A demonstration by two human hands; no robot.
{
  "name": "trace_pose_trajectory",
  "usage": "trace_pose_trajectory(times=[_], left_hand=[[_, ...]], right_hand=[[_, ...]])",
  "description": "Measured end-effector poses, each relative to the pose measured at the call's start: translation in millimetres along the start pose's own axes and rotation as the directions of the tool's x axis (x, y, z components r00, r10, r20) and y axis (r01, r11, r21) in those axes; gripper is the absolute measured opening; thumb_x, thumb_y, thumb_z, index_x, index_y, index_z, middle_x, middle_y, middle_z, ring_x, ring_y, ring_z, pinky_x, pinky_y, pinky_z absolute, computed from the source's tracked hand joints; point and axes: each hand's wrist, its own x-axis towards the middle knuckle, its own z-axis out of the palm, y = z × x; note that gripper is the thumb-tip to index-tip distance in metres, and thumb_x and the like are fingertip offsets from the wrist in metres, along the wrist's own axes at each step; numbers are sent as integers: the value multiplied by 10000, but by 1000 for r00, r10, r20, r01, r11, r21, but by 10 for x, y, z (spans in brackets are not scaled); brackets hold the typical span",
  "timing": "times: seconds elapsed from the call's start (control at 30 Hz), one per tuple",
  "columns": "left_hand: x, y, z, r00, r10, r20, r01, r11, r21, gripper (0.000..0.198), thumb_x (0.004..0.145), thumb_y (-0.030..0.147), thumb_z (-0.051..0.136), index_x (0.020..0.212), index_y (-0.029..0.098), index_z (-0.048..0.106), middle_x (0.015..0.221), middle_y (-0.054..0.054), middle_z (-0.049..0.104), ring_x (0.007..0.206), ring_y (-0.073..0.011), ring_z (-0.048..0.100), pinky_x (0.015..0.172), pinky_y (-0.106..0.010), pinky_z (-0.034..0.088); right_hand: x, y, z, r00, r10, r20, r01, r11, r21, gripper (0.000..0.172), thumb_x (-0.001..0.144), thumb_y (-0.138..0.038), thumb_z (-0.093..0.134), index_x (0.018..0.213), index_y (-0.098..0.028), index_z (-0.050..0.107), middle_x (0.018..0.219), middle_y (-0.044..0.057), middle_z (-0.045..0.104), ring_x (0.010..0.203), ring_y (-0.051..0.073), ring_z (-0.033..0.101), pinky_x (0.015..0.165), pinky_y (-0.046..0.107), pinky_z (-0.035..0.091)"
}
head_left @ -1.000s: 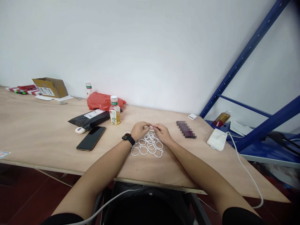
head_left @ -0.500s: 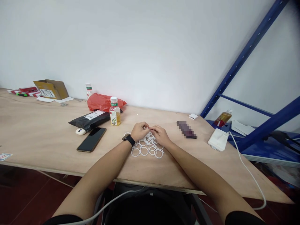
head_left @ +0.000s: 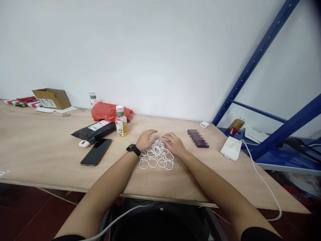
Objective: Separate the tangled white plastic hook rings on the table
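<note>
A pile of white plastic rings [head_left: 156, 160] lies interlinked on the plywood table [head_left: 50, 147], right in front of me. My left hand [head_left: 146, 140] rests at the pile's far left edge, fingers spread, holding nothing. It wears a black smartwatch [head_left: 133, 150] on the wrist. My right hand [head_left: 174, 144] lies flat-fingered at the pile's upper right, touching or just over the rings and also holding nothing. A small gap separates the two hands. Part of the pile is hidden beneath my palms.
Left of my hands lie a black phone [head_left: 96, 152], a black parcel [head_left: 90, 131] and a tea bottle [head_left: 121, 122]. A pixelated dark object [head_left: 198, 138] and a white charger [head_left: 231, 148] with a cable lie to the right. Blue shelving [head_left: 260, 63] stands beyond the table's right edge.
My hands have moved apart and opened. Their fingertips were pinched together over the rings before. The view has also shifted slightly.
</note>
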Motion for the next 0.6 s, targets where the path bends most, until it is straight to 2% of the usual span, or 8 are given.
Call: trace_pose_trajectory(times=[0.07, 0.13, 0.2, 0.27, 0.33, 0.43, 0.5, 0.6], left_hand=[[-19, -33, -66, 983, -14, 185, -15, 988, 153, 622, 794, 553, 610, 1324, 235, 544, 1421, -119, 492, 1325, -313, 416, 1097, -492, 301], [-51, -66, -88, 932, -97, 350, 4, 967, 256, 905, 664, 652, 682, 1429, 252, 413, 1527, -152, 318, 1415, -383, 248, 1111, -580, 205], [-85, -93, -62, 874, -155, 461, 14, 955, 295, 1085, 570, 683, 725, 1476, 240, 323, 1553, -183, 223, 1433, -408, 175, 1107, -607, 171], [-113, -110, -7, 842, -156, 516, 0, 957, 291, 1135, 537, 681, 742, 1482, 228, 305, 1553, -196, 207, 1436, -400, 176, 1113, -590, 176], [-127, -113, 46, 840, -127, 528, -23, 963, 270, 1112, 552, 681, 732, 1475, 217, 319, 1545, -196, 234, 1433, -374, 213, 1124, -549, 195], [-119, -84, 80, 863, -78, 499, -51, 969, 241, 1005, 626, 696, 676, 1445, 196, 378, 1511, -179, 334, 1412, -326, 295, 1128, -462, 242], [-103, -50, 72, 889, -52, 456, -58, 973, 224, 890, 692, 697, 622, 1401, 189, 449, 1462, -156, 430, 1368, -305, 383, 1105, -408, 294], [-78, -8, 44, 927, -26, 374, -40, 985, 167, 720, 795, 669, 530, 1322, 178, 545, 1307, -124, 601, 1196, -266, 567, 998, -336, 407]], right_hand=[[-58, 18, -68, 998, 12, 60, -11, 1000, -14, 446, 864, -422, 615, 1278, -261, 571, 1300, 106, 559, 1220, 265, 499, 1038, 455, 404], [-136, 22, -99, 980, 15, 196, -14, 1000, -5, 700, 788, -522, 678, 1401, -269, 454, 1460, 119, 422, 1350, 309, 369, 1099, 513, 321], [-213, 21, -84, 936, 26, 352, -29, 1000, 3, 899, 707, -596, 719, 1466, -274, 359, 1544, 125, 286, 1420, 345, 242, 1126, 544, 259], [-265, 18, -40, 896, 53, 441, -60, 998, 2, 974, 662, -626, 735, 1479, -277, 336, 1565, 122, 233, 1439, 359, 186, 1140, 546, 229], [-277, 18, 1, 885, 76, 460, -89, 996, 6, 937, 677, -621, 727, 1468, -275, 363, 1554, 115, 265, 1434, 352, 211, 1144, 530, 236], [-239, 27, 5, 900, 52, 434, -77, 996, 41, 787, 740, -571, 705, 1416, -256, 455, 1476, 110, 420, 1378, 332, 351, 1127, 506, 291], [-208, 46, -30, 920, 26, 390, -57, 996, 69, 616, 819, -507, 652, 1362, -248, 520, 1390, 103, 528, 1309, 303, 455, 1096, 484, 348], [-181, 101, -83, 960, 59, 272, -84, 993, 78, 378, 930, -351, 514, 1281, -235, 589, 1277, 96, 618, 1202, 250, 554, 1032, 447, 424]])
